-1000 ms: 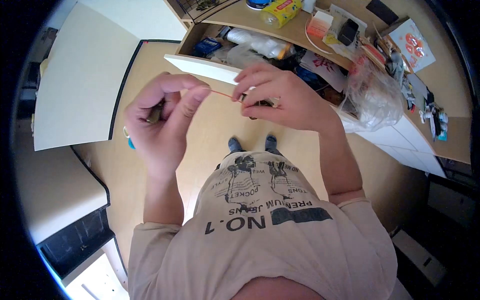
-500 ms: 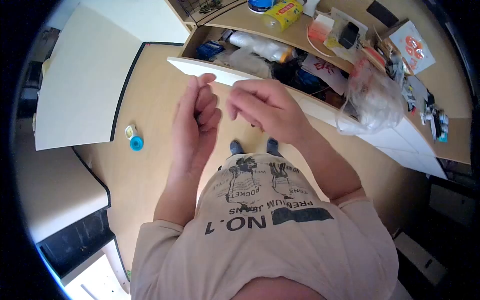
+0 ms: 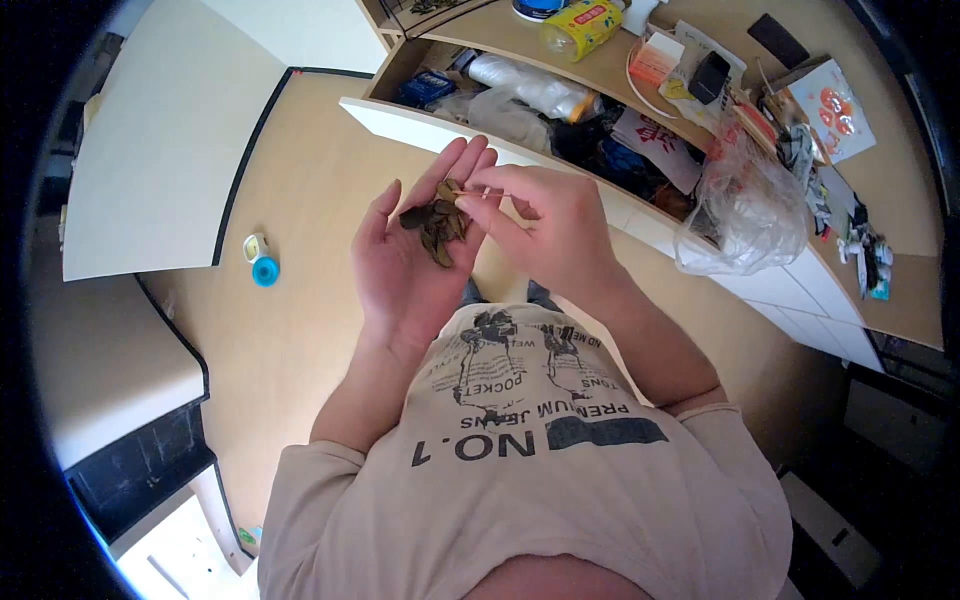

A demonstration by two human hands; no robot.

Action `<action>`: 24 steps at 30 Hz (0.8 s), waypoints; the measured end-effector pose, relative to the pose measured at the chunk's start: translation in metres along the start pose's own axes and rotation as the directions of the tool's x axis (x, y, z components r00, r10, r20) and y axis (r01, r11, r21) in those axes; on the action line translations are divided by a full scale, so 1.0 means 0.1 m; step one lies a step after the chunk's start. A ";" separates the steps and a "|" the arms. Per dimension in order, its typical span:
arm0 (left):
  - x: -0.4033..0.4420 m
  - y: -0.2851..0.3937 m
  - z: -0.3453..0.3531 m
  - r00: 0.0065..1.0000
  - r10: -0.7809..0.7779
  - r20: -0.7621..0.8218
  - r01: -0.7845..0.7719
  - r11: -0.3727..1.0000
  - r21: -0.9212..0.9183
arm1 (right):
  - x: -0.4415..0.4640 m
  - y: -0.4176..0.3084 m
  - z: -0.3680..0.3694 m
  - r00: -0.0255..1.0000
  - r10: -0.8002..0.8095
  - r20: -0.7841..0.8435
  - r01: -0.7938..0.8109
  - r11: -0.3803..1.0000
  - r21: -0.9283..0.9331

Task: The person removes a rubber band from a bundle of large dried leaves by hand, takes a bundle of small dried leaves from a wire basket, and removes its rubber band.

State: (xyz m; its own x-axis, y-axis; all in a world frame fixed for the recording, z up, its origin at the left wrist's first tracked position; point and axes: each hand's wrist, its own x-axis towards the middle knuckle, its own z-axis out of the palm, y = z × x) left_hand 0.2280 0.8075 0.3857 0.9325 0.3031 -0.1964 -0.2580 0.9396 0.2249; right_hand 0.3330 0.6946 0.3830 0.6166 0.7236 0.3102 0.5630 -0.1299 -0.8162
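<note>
My left hand is turned palm up, slightly cupped, with its fingers extended. It carries a small heap of dried brown-green leaves on the palm and lower fingers. Just to the right, my right hand pinches a thin, pale reddish strand like a stem between thumb and forefinger. The strand's left end reaches the top of the leaves; whether it belongs to one of them I cannot tell. Both hands are held in front of my shirt, above the floor.
Ahead, an open drawer holds plastic bags and packets. A clear plastic bag hangs over its right end. On the desktop stand a yellow bottle and a black box. A blue-and-white roll-shaped object lies on the floor.
My left hand has uncurled and turned palm up, exposing the leaves. My right hand has moved slightly right and down, and the strand in its pinch now shows.
</note>
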 end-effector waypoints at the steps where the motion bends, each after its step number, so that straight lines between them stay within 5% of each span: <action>1: -0.01 -0.01 0.00 1.000 0.000 0.000 0.000 1.000 -0.001 | 0.00 0.01 0.01 1.000 0.000 0.001 0.000 1.000 0.000; 10: -0.03 -0.02 0.01 0.999 -0.034 -0.035 0.038 0.993 0.116 | 0.06 0.06 0.01 0.985 0.096 0.143 -0.109 0.990 0.084; 13: -0.03 -0.03 -0.01 0.997 -0.039 -0.063 0.046 0.992 0.119 | 0.03 0.12 0.05 0.979 0.156 0.133 -0.183 0.956 0.228; 15: -0.04 -0.03 -0.06 0.988 -0.018 -0.154 0.042 0.988 0.150 | 0.02 0.12 0.09 0.970 0.234 0.067 -0.235 0.825 0.514; 21: -0.06 -0.07 -0.10 0.941 -0.003 -0.339 0.048 0.991 0.123 | 0.03 0.06 0.01 0.972 0.232 -0.047 -0.184 0.864 0.468; 24: -0.06 -0.09 -0.11 0.957 0.008 -0.290 0.057 0.975 0.215 | 0.02 0.11 0.02 0.974 0.218 -0.064 -0.159 0.857 0.490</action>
State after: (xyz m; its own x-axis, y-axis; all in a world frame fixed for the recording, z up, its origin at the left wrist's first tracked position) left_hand 0.2221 0.7988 0.3741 0.8174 0.3434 -0.4626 -0.1439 0.8992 0.4132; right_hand 0.3394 0.6961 0.3737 0.7582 0.6331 0.1556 0.1149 0.1053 -0.9878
